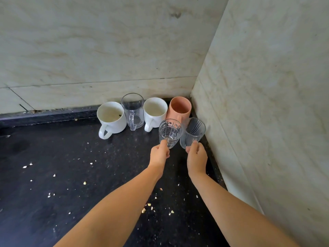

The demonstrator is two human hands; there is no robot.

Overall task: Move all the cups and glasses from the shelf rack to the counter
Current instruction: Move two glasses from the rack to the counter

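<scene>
My left hand [159, 154] grips the base of a clear patterned glass [170, 131], tilted away from me. My right hand [196, 158] grips the base of a clear ribbed glass [193, 131], also tilted, close to the right wall. Behind them, in the corner of the black counter [62, 166], stand a row of cups: a white mug [111, 118], a clear glass mug [133, 108], a second white mug [154, 111] and a peach cup [179, 108]. The shelf rack is out of view.
Marble walls close the counter at the back [106, 50] and on the right [267, 104]. Pale crumbs [149, 206] lie scattered over the dark counter surface.
</scene>
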